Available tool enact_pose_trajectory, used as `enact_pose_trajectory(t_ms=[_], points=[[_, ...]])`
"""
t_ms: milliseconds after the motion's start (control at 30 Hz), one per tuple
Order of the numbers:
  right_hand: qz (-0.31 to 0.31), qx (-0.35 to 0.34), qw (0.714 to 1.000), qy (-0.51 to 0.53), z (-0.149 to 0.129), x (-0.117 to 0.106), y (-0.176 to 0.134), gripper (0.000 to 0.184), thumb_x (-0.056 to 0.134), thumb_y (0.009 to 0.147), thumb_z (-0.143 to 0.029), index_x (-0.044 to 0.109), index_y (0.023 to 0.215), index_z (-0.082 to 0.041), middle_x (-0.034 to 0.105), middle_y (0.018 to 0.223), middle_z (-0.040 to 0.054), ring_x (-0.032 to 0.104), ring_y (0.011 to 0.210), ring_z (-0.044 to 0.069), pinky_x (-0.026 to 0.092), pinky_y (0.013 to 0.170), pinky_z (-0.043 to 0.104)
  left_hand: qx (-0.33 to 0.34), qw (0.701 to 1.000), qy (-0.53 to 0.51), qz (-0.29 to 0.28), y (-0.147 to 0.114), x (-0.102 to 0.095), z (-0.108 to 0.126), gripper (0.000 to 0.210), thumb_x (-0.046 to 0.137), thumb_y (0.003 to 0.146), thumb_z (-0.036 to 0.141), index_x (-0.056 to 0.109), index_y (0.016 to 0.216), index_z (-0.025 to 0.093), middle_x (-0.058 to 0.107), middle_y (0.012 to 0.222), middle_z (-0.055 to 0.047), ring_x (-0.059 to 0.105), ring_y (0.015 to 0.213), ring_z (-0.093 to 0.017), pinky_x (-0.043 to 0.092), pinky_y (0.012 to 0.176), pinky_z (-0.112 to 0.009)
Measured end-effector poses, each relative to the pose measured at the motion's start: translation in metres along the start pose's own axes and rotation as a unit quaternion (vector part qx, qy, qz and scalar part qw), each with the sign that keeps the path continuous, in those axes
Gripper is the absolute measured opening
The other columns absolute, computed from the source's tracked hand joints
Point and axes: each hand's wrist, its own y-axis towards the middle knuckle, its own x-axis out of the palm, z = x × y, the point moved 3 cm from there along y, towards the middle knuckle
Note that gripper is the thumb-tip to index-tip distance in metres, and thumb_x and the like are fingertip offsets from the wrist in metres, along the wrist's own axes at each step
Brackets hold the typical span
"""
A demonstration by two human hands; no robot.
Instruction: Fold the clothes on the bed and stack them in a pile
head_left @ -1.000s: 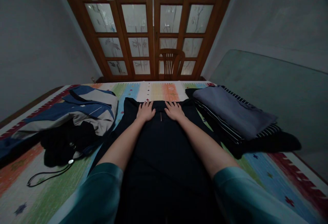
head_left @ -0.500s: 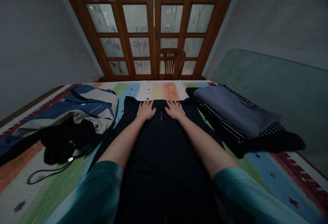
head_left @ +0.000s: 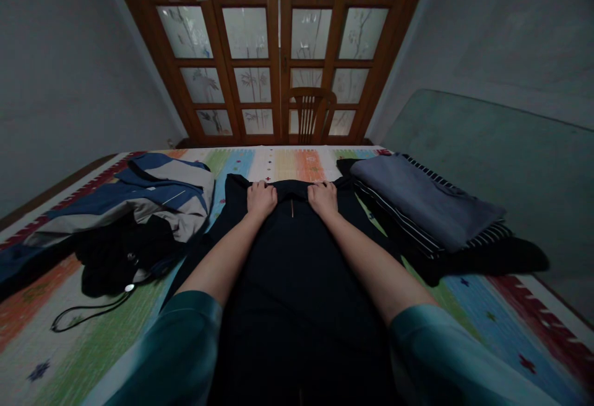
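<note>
A dark navy garment [head_left: 301,282], probably a zip-up jacket, lies spread flat in front of me with its collar edge at the far end. My left hand [head_left: 262,197] curls its fingers over that far edge, left of the middle. To the right of the middle, my right hand [head_left: 322,197] grips the same edge in the same way. Between the two hands a short zipper [head_left: 292,208] shows on the fabric. The fingertips of both hands are hidden under or behind the cloth.
On the left lies a crumpled blue and grey jacket [head_left: 162,189], with a black cloth item [head_left: 130,251] and its looped cord [head_left: 93,313] beside it. Folded clothes [head_left: 427,202] are stacked at right. A striped colourful cloth [head_left: 496,313] covers the surface. A wooden chair [head_left: 310,109] stands beyond.
Both hands were lying flat with fingers spread on the garment near its far edge. Now their fingers are curled around that edge, and the hands sit slightly further apart.
</note>
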Motion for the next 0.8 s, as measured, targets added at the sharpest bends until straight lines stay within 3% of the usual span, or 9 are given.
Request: enact_pose_trajectory(t_ms=[100, 233, 333, 400, 467, 533, 600, 700, 800], points=[[0.005, -0.007, 0.999, -0.037, 0.003, -0.008, 0.004, 0.046, 0.03, 0.095, -0.03, 0.072, 0.11, -0.017, 0.068, 0.117, 0.0126, 0.05, 0.12, 0.029, 0.015, 0.113, 0.046, -0.007, 1.0, 0.028, 0.003, 0.007, -0.008, -0.005, 0.048, 0.028, 0.094, 0.03, 0.07, 0.112, 0.017, 0.067, 0.114, -0.015, 0.053, 0.114, -0.03, 0.036, 0.098, -0.046], [-0.05, -0.021, 0.995, -0.086, 0.018, -0.021, 0.02, 0.042, 0.036, 0.093, -0.03, 0.072, 0.107, -0.014, 0.069, 0.11, 0.0172, 0.057, 0.109, 0.029, 0.027, 0.106, 0.045, 0.015, 0.994, 0.103, -0.021, 0.025, -0.018, -0.025, 0.041, 0.036, 0.089, 0.026, 0.072, 0.106, 0.015, 0.07, 0.102, -0.016, 0.055, 0.112, -0.03, 0.03, 0.104, -0.048], [-0.073, -0.023, 0.991, -0.112, 0.037, -0.028, 0.032, 0.044, 0.045, 0.089, -0.038, 0.066, 0.118, -0.013, 0.061, 0.126, 0.019, 0.049, 0.121, 0.034, 0.032, 0.102, 0.046, 0.067, 0.986, 0.148, -0.019, 0.035, -0.022, -0.043, 0.039, 0.043, 0.086, 0.03, 0.072, 0.107, 0.015, 0.066, 0.117, -0.017, 0.049, 0.123, -0.033, 0.018, 0.113, -0.051], [-0.108, -0.006, 0.989, -0.098, 0.05, -0.028, 0.036, 0.052, 0.048, 0.087, -0.047, 0.062, 0.124, -0.014, 0.056, 0.131, 0.0182, 0.048, 0.122, 0.035, 0.035, 0.101, 0.048, 0.067, 0.987, 0.146, -0.024, 0.042, -0.022, -0.056, 0.045, 0.048, 0.084, 0.038, 0.067, 0.119, 0.017, 0.056, 0.134, -0.017, 0.042, 0.131, -0.035, 0.018, 0.113, -0.055], [-0.152, 0.016, 0.986, -0.071, 0.061, -0.027, 0.04, 0.056, 0.05, 0.084, -0.051, 0.06, 0.128, -0.018, 0.055, 0.133, 0.0169, 0.05, 0.121, 0.036, 0.04, 0.097, 0.05, 0.032, 0.988, 0.119, -0.092, 0.052, -0.019, -0.07, 0.057, 0.053, 0.08, 0.046, 0.058, 0.131, 0.02, 0.051, 0.141, -0.016, 0.042, 0.131, -0.036, 0.03, 0.108, -0.054], [-0.184, 0.026, 0.981, -0.061, 0.068, -0.026, 0.043, 0.058, 0.055, 0.08, -0.049, 0.058, 0.131, -0.022, 0.053, 0.135, 0.0155, 0.051, 0.121, 0.037, 0.043, 0.094, 0.051, 0.005, 0.978, 0.087, -0.191, 0.062, -0.015, -0.08, 0.062, 0.056, 0.077, 0.049, 0.055, 0.134, 0.023, 0.055, 0.138, -0.014, 0.051, 0.125, -0.032, 0.042, 0.1, -0.045], [-0.209, 0.026, 0.975, -0.065, 0.071, -0.026, 0.047, 0.057, 0.06, 0.078, -0.043, 0.058, 0.131, -0.023, 0.056, 0.133, 0.0141, 0.053, 0.12, 0.036, 0.046, 0.093, 0.048, 0.001, 0.965, 0.069, -0.252, 0.07, -0.014, -0.084, 0.059, 0.058, 0.076, 0.046, 0.058, 0.13, 0.024, 0.062, 0.131, -0.012, 0.058, 0.118, -0.027, 0.047, 0.094, -0.034], [-0.241, 0.014, 0.969, -0.06, 0.072, -0.028, 0.052, 0.046, 0.062, 0.077, -0.03, 0.064, 0.122, -0.02, 0.064, 0.121, 0.0118, 0.06, 0.111, 0.029, 0.049, 0.089, 0.038, 0.018, 0.956, 0.081, -0.282, 0.075, -0.017, -0.084, 0.048, 0.061, 0.075, 0.037, 0.065, 0.12, 0.021, 0.066, 0.123, -0.011, 0.062, 0.11, -0.024, 0.048, 0.088, -0.028], [-0.198, -0.009, 0.978, -0.058, 0.071, -0.037, 0.055, 0.038, 0.059, 0.079, -0.021, 0.065, 0.116, -0.017, 0.066, 0.118, 0.0127, 0.062, 0.108, 0.027, 0.049, 0.086, 0.033, 0.052, 0.958, 0.108, -0.261, 0.071, -0.026, -0.079, 0.041, 0.059, 0.076, 0.032, 0.066, 0.116, 0.021, 0.067, 0.122, -0.011, 0.062, 0.11, -0.024, 0.048, 0.088, -0.029]])
